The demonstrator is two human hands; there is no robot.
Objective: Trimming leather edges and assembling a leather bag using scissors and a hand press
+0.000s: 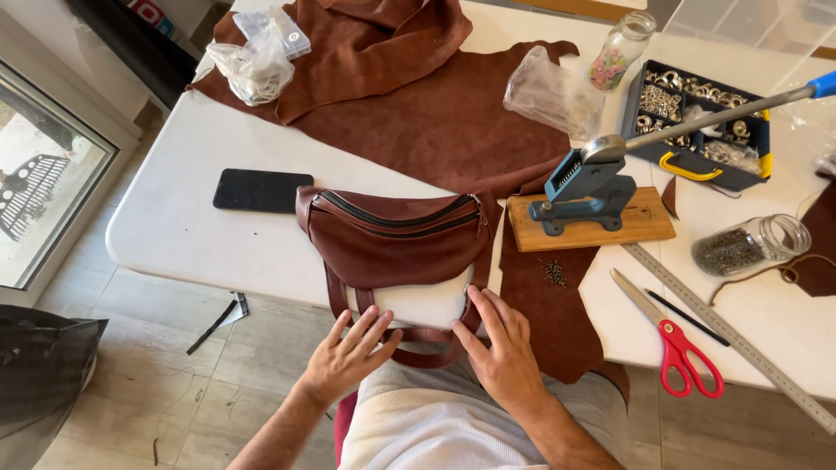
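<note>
Hands, left [348, 352] and right [501, 348], lie flat and unclenched on brown leather bag's [392, 239] strap [418, 355] at table edge [261, 283].

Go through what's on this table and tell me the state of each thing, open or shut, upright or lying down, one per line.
Brown leather bag: lying flat, zips shut.
Left hand: open, fingers spread on the bag's strap.
Right hand: open, flat, fingertips on the bag's lower edge.
Red-handled scissors: shut, lying flat.
Black phone: lying flat, screen dark.
Hand press: lever raised.
Jar of small dark pieces: on its side.
Parts box: open.
</note>
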